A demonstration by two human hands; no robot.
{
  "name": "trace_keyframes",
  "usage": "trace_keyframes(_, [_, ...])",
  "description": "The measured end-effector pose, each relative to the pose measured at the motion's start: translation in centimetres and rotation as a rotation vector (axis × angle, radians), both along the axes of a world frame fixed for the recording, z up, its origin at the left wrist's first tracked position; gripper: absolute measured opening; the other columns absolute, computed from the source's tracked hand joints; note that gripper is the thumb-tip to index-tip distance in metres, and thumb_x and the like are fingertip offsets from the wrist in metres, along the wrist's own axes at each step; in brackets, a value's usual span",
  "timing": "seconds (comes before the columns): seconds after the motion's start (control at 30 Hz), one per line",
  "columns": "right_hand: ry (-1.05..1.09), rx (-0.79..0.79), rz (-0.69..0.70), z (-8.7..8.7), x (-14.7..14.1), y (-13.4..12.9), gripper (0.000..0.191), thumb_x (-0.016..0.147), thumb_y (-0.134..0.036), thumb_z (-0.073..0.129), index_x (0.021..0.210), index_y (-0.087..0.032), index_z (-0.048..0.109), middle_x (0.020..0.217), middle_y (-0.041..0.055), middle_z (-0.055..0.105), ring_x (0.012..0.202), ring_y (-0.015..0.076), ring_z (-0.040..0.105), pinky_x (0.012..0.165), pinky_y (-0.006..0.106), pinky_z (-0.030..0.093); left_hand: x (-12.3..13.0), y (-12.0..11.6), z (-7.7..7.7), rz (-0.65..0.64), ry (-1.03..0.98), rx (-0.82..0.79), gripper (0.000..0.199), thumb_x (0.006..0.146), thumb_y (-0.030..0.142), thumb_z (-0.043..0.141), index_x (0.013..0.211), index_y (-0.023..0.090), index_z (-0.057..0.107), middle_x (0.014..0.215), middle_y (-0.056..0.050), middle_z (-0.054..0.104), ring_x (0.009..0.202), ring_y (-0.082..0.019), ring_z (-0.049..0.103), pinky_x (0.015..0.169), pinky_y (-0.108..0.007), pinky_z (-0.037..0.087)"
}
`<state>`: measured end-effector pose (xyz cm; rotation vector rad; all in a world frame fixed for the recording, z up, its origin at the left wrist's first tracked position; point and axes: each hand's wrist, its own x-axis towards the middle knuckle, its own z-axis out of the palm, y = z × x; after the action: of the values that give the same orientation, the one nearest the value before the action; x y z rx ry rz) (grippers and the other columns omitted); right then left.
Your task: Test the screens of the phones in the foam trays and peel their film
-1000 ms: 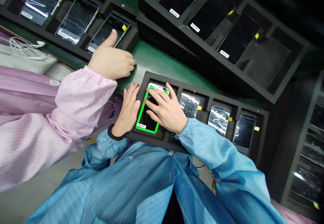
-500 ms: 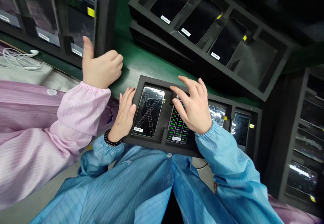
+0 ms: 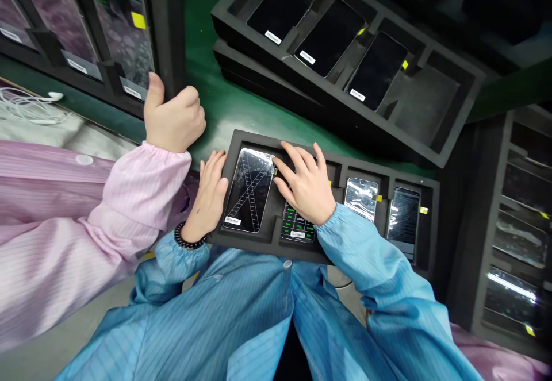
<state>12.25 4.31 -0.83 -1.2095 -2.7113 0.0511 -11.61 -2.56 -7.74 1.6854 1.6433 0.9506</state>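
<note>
A black foam tray (image 3: 276, 247) holds several phones in separate slots. My left hand (image 3: 207, 200) lies along the tray's left end, fingers out and holding nothing. My right hand (image 3: 307, 185) is spread over the second phone (image 3: 297, 226), which shows a grid with green text and is partly hidden. Its index fingertip is at the upper right edge of the leftmost phone (image 3: 250, 191), whose screen shows crossed ladder-like lines. Further right lie a phone with a bright, glossy screen (image 3: 361, 197) and one with lines of small text (image 3: 403, 220).
Behind, stacked foam trays (image 3: 259, 53) hold dark phones. Another phone tray (image 3: 170, 36) is at the upper left, beside a co-worker's hand (image 3: 175, 116) in a pink sleeve. White earphones (image 3: 34, 105) lie at the left. More phones fill a tray (image 3: 485, 289) at the right.
My right hand has moved left from the second phone towards the leftmost one, uncovering more of the third phone. My left hand stays by the tray's end. The view has shifted slightly.
</note>
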Motion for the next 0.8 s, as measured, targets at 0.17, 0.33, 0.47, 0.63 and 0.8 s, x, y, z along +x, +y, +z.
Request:
trace_keyframes(0.17, [0.002, -0.008, 0.086, 0.2, -1.1, -1.6, 0.038, 0.102, -0.036, 0.046, 0.125, -0.013, 0.065, 0.15, 0.0176, 0.053, 0.128, 0.0304, 0.054, 0.117, 0.063, 0.033, 0.0, 0.1, -0.3, 0.008, -0.001, 0.005, 0.051, 0.104, 0.048, 0.024, 0.154, 0.046, 0.028, 0.163, 0.009, 0.032, 0.156, -0.023, 0.021, 0.131, -0.047, 0.001])
trace_keyframes(0.33, [0.055, -0.117, 0.181, 0.6, -2.5, -3.9, 0.036, 0.102, -0.034, 0.047, 0.125, -0.013, 0.066, 0.15, 0.017, 0.053, 0.131, 0.0287, 0.053, 0.12, 0.061, 0.032, 0.0, 0.2, -0.6, 0.005, -0.005, 0.019, 0.051, 0.103, 0.05, 0.024, 0.154, 0.044, 0.029, 0.163, 0.008, 0.033, 0.156, -0.023, 0.021, 0.131, -0.046, 0.002])
trace_keyframes(0.47, [0.096, -0.183, 0.277, 0.3, -3.6, -5.4, 0.035, 0.1, -0.034, 0.051, 0.124, -0.013, 0.066, 0.149, 0.0176, 0.053, 0.131, 0.0289, 0.053, 0.123, 0.061, 0.027, 0.0, 0.2, -0.3, -0.006, -0.006, -0.011, 0.052, 0.104, 0.05, 0.022, 0.155, 0.041, 0.028, 0.164, 0.007, 0.031, 0.156, -0.022, 0.019, 0.131, -0.046, 0.001])
trace_keyframes(0.63, [0.132, -0.244, 0.384, -0.4, -5.0, -7.3, 0.035, 0.1, -0.035, 0.049, 0.122, -0.012, 0.065, 0.146, 0.0176, 0.055, 0.13, 0.0269, 0.052, 0.122, 0.06, 0.029, 0.2, 0.2, 0.8, -0.012, -0.002, -0.067, 0.057, 0.104, 0.049, 0.018, 0.156, 0.029, 0.029, 0.165, -0.004, 0.029, 0.157, -0.022, 0.017, 0.131, -0.054, 0.0])
trace_keyframes(0.8, [0.219, -0.243, 0.397, 0.2, -4.9, -6.9, 0.033, 0.102, -0.033, 0.045, 0.117, -0.016, 0.069, 0.135, 0.0132, 0.063, 0.123, 0.0245, 0.055, 0.12, 0.056, 0.033, 0.3, 0.3, 1.1, -0.012, 0.008, -0.097, 0.059, 0.104, 0.05, 0.016, 0.156, 0.026, 0.029, 0.166, -0.007, 0.028, 0.158, -0.021, 0.016, 0.131, -0.053, 0.0])
